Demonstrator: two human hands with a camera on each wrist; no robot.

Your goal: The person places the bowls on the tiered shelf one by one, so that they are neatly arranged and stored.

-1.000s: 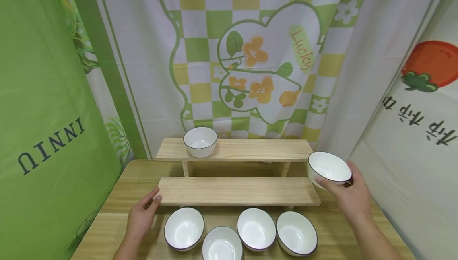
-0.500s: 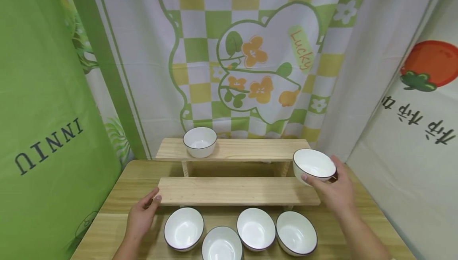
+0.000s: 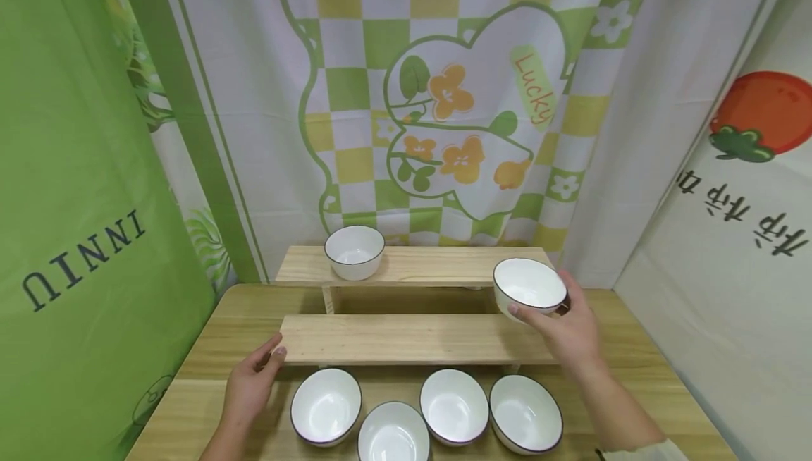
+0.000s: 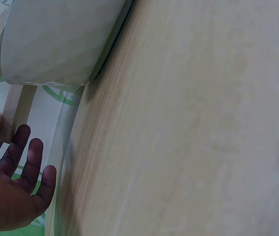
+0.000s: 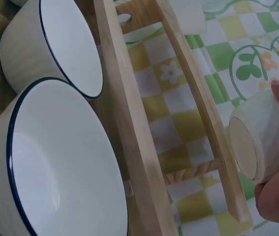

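In the head view, my right hand grips a white bowl with a dark rim, thumb on its near side. The bowl overlaps the right part of the upper shelf, and its underside shows in the right wrist view. My left hand pinches the left end of the lower shelf board between thumb and index finger. Its other fingers spread loosely in the left wrist view. Another white bowl stands on the upper shelf, left of centre.
Several dark-rimmed white bowls stand on the wooden table before the shelves, including a left one and a right one. A checkered curtain hangs behind, with a green cloth at left and a white cloth at right.
My right hand has carried its bowl leftward and slightly up, from beyond the shelves' right end to in front of the upper shelf. My left hand has stayed at the lower board's end.
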